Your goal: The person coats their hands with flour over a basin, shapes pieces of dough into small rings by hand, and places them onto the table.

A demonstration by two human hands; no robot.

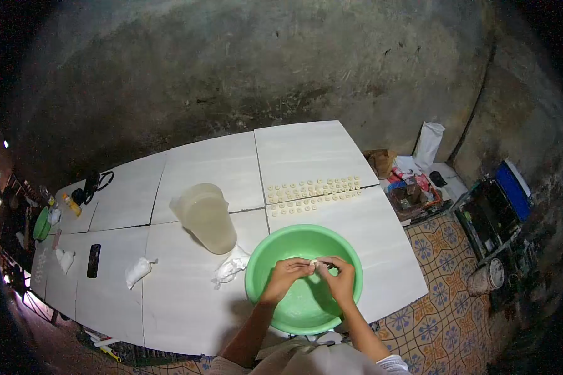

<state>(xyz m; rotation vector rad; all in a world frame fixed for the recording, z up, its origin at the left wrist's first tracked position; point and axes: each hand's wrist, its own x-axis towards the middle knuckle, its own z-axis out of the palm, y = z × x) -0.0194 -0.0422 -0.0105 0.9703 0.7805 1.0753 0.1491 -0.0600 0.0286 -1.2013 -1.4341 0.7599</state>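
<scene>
Over a green plastic basin (pixel 263 250), my two hands meet at a small pale piece of dough (pixel 313 262). My left hand (pixel 288 275) pinches it from the left, and my right hand (pixel 338 278) closes its fingertips on it from the right. Inside, the basin's floor has whitish smears. Beyond the basin, rows of small pale dough rings (pixel 313 189) lie on the white tiled table. To the left of the basin stands a translucent plastic jug (pixel 206 219) with cloudy liquid, and a knotted white plastic bag (pixel 231 267) lies near it.
Farther left on the table (pixel 200 306) are another white bag (pixel 139 272), a black phone (pixel 94 260) and a yellow bottle (pixel 72 205). A crate of packets (pixel 416 190) sits beyond the right edge. A bucket (pixel 486 277) stands on the patterned floor.
</scene>
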